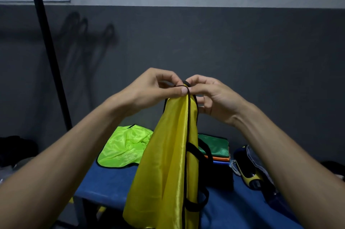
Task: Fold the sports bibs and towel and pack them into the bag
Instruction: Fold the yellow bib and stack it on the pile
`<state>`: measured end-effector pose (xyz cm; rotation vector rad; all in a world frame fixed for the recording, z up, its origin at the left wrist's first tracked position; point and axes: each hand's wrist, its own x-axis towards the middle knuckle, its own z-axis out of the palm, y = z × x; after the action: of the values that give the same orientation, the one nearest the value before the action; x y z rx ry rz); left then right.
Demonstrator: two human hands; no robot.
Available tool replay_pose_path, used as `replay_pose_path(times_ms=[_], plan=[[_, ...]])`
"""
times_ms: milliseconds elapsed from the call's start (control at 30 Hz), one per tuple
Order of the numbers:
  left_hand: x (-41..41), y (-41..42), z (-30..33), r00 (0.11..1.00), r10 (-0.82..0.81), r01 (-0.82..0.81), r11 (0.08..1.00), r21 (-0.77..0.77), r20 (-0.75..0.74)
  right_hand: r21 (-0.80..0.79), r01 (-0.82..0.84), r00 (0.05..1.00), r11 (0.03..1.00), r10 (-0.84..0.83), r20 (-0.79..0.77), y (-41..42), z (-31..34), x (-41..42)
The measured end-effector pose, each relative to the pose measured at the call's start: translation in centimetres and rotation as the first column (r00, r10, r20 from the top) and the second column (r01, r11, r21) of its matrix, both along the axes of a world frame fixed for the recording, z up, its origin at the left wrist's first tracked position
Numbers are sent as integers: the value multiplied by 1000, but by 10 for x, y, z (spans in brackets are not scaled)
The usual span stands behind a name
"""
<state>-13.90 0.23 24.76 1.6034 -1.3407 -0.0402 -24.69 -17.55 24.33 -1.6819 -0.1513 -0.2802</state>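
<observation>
- Up in front of the dark grey wall [224,45], both hands meet at the top of a yellow bib [168,154] and hold it in the air.
- The left hand [149,88] pinches the bib's black-trimmed upper edge between thumb and curled fingers.
- The right hand [211,96] pinches the same edge just beside the left, thumb and forefinger closed on the trim, the other fingers curled loosely below.
- The yellow bib hangs straight down from the pinch, doubled lengthwise, with its black binding running down the middle; its lower end goes out of view at the near edge.
- Below it runs a blue bench [104,182].
- A lime-green bib [125,148] lies crumpled on the bench, far and left of the hanging bib.
- A stack of folded cloth [216,151], green on top with orange and blue beneath, sits far and right of the yellow bib.
- A black bag [220,176] sits just nearer than that stack, partly hidden by the yellow bib; its handles [203,198] show beside the bib's right edge.
- A yellow-and-black shoe [248,176] lies on the bench to the right.
- A black pole [48,49] rises at the left.
</observation>
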Motion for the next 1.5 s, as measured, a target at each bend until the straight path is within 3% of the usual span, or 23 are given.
replay_pose_path(times_ms=[167, 467, 600, 700, 867, 967, 1033, 1100, 1167, 1367, 1500], plan=[[-1, -8, 5, 992, -2, 2, 1000, -6, -125, -109, 108, 987, 988, -94, 127, -2, -9, -6], [-5, -14, 17, 995, -18, 16, 1000, -24, -100, -174, 148, 951, 974, -91, 296, -2, -13, -19], [-6, -12, 17, 995, -36, 33, 999, -30, -92, -147, 121, 973, 982, -88, 215, -5, -8, -18], [-5, -8, 11, 991, -85, 89, 996, 33, -108, -40, 88, 985, 995, -81, 150, -13, 3, -19], [-11, -2, -18, 975, -184, 202, 968, 152, -125, 15, 227, 965, 974, -227, 135, -18, 29, -14], [-13, -5, -36, 998, -34, 24, 984, 174, 57, 41, 245, 962, 969, -248, 109, -18, 31, -8], [-8, -9, -46, 951, 163, -195, 975, 102, 263, 25, 220, 968, 975, -221, 115, -19, 27, -6], [-1, -11, -54, 883, 309, -325, 946, -17, 352, -41, 204, 970, 978, -196, 143, -21, 21, -6], [0, -10, -58, 881, 324, -318, 945, -75, 344, -138, 193, 971, 971, -169, 172, -25, 14, -8], [-12, -19, -73, 945, 217, -208, 976, -62, 246, -285, 235, 953, 929, -162, 257, -27, -2, -8], [-20, -29, -80, 832, 405, -376, 914, -151, 378, -297, 330, 922, 896, -239, 304, -30, -5, -11]])
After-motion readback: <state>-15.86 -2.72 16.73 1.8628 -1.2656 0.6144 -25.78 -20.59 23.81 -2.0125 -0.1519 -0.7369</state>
